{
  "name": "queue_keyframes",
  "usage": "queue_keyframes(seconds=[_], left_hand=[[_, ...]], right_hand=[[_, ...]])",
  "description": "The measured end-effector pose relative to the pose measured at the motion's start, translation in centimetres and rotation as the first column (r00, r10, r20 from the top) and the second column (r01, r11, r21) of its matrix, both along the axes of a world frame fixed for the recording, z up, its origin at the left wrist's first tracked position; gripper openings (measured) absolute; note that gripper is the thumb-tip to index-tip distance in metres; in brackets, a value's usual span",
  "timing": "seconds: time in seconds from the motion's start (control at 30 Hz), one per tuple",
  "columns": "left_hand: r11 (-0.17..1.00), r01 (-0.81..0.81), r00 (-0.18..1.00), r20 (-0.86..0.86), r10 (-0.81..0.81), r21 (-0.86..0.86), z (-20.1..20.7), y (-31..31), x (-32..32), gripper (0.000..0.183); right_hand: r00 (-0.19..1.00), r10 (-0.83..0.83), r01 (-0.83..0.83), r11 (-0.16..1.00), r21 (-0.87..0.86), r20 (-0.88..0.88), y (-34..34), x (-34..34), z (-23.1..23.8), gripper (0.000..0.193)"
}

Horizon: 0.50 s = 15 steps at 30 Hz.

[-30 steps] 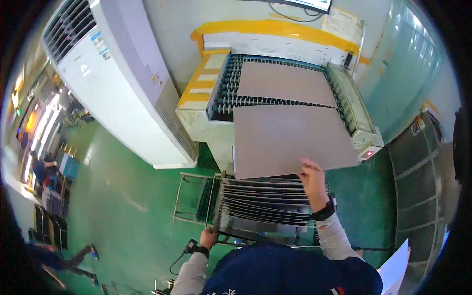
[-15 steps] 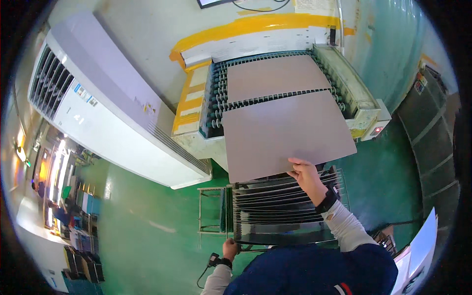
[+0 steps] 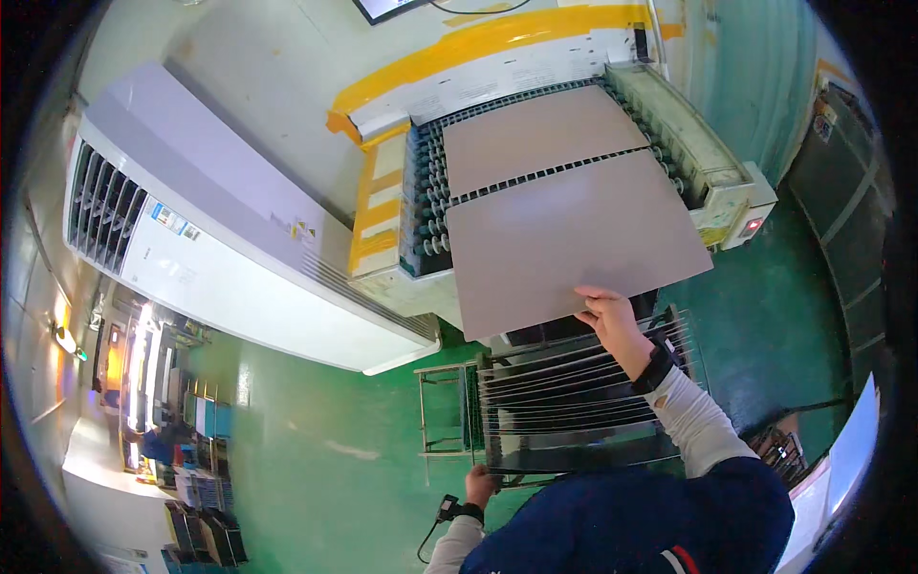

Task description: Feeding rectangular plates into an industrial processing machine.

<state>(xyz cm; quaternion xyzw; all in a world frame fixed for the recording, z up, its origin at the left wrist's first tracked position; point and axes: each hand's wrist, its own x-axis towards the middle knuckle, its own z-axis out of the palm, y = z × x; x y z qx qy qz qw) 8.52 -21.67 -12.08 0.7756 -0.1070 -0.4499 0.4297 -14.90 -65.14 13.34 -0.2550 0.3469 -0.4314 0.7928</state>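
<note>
My right hand (image 3: 617,325) pinches the near edge of a flat, brownish-grey panel (image 3: 574,239), with fingers on its upper face. That panel lies partly on a roller conveyor (image 3: 435,225), its near end sticking out past the machine. Just beyond it a second panel (image 3: 545,134) of the same colour rests flat on the rollers, a narrow gap between them. Low down, my left hand (image 3: 480,483) is closed around the near left corner of a wire rack (image 3: 492,421). Dark sheets (image 3: 583,445) stand between the rack's thin rods.
A tall white air conditioner (image 3: 249,277) stands left of the conveyor. A small metal frame (image 3: 442,407) adjoins the rack. Dark boards (image 3: 841,239) lean at the right, and a red-lit switch (image 3: 754,226) sits on the machine's right corner. Green floor (image 3: 316,459) spreads to the left.
Both panels have slid slightly farther along the rollers, my right hand following at the near edge. My left hand stays at the rack corner. The whole view has shifted a little.
</note>
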Motion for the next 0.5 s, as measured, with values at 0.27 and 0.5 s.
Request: queue_keyframes(seconds=[0.27,0.5], left_hand=[[1.000,-0.006,1.000,0.020,0.006,-0.028,-0.2,1.3,0.6,0.015],[0.993,0.084,0.996,0.032,-0.086,0.084,9.2,-3.6,-1.7,0.024]], right_hand=[[1.000,-0.001,0.001,1.000,-0.003,0.001,-1.2,1.7,-0.2,0.024],[1.000,-0.028,0.028,1.000,-0.004,-0.010,-2.3,1.0,-0.7,0.020]])
